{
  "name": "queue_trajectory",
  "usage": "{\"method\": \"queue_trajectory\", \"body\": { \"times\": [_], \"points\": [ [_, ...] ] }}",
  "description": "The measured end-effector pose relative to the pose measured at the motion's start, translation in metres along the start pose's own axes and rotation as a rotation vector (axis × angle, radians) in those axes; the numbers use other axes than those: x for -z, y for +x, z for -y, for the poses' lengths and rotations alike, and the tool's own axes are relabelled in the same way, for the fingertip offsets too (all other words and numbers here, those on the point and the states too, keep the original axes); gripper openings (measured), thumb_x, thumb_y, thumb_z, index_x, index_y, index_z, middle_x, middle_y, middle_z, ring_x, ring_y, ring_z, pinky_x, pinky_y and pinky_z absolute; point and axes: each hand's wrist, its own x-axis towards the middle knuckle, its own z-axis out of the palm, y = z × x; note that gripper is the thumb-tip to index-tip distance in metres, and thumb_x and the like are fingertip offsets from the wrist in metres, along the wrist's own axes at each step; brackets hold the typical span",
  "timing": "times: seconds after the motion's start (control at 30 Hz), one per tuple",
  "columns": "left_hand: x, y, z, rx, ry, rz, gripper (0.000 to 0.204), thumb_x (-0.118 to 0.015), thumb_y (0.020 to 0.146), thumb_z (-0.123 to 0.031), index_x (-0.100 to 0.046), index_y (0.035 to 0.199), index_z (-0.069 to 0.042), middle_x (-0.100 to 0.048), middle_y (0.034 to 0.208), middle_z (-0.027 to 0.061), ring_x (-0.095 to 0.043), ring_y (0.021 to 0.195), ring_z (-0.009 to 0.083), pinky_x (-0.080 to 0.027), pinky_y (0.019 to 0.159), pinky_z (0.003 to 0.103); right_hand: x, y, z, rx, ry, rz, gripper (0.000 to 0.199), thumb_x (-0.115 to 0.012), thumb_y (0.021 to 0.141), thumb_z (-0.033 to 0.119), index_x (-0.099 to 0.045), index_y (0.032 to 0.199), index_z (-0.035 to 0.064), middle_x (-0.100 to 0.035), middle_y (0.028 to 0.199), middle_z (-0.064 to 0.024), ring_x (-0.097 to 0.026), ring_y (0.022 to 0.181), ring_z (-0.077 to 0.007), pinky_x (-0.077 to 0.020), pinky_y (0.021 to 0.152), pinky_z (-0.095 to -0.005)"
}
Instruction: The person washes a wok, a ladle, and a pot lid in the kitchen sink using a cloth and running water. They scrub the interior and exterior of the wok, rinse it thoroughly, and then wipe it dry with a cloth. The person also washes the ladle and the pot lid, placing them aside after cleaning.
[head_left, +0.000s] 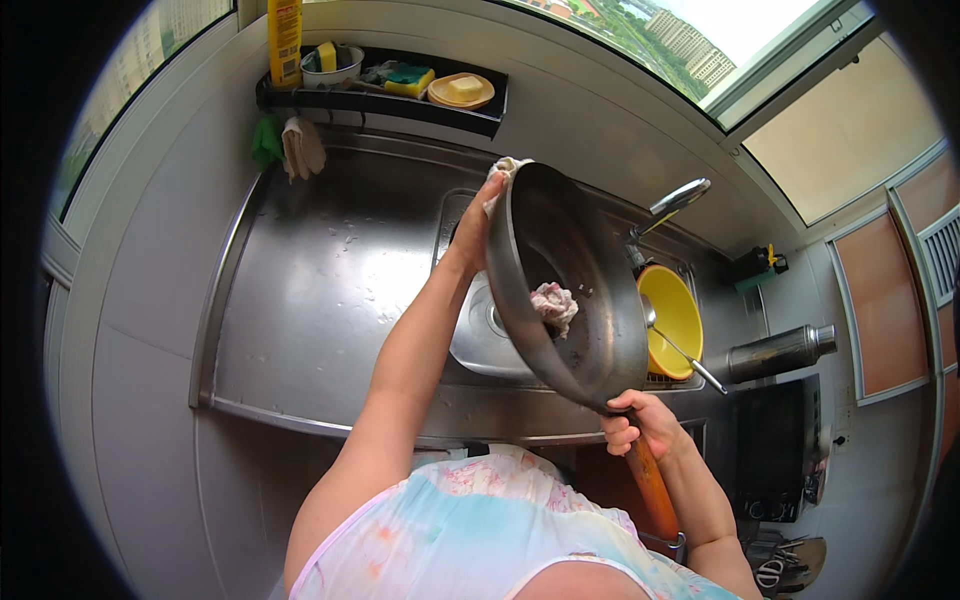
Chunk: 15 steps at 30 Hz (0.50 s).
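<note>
A large dark wok [600,330] is held tilted over the sink [478,345], its inside facing to the right. My right hand [645,422] is closed round its orange-brown wooden handle [652,492], close to the wok body. At the far left rim, my left hand [474,228] presses a whitish cloth [507,166] against the wok; its fingers are partly hidden. A crumpled white and pink rag [555,307] lies inside the wok, with a few pale bits beside it.
A yellow basin [668,290] with a ladle [690,358] stands right of the wok, near the faucet [675,205]. Behind the steel counter [300,280], a black shelf [440,112] holds sponges, a bowl and soap. A metal flask [780,353] is at the right.
</note>
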Motion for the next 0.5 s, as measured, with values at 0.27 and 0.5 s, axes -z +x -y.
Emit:
{"method": "queue_trajectory", "body": {
  "times": [0.27, 0.5],
  "points": [
    [-0.034, -0.065, 0.111, 0.137, -0.016, -0.077, 0.038, -0.050, 0.094, -0.031, -0.054, 0.123, -0.006, -0.059, 0.117, 0.0064, -0.056, 0.105, 0.0180, -0.045, 0.092, 0.031, -0.010, -0.003, -0.009, -0.024, -0.024, 0.044, 0.015, -0.052, 0.084, 0.019, -0.053, 0.079, 0.0055, -0.048, 0.062, -0.0041, -0.041, 0.048, -0.0130, -0.0347, 0.049, -0.0264],
    [-0.039, -0.156, 0.131, 0.257, -0.610, -0.114, 0.037, -0.047, 0.094, -0.029, -0.053, 0.123, -0.006, -0.056, 0.126, 0.0110, -0.052, 0.116, 0.0232, -0.041, 0.101, 0.039, -0.025, 0.015, 0.005, 0.408, -0.279, -0.201, 0.015, -0.053, 0.086, 0.012, -0.052, 0.077, -0.0006, -0.056, 0.065, -0.0103, -0.052, 0.048, -0.0161, -0.0431, 0.046, -0.0308]
  ]
}}
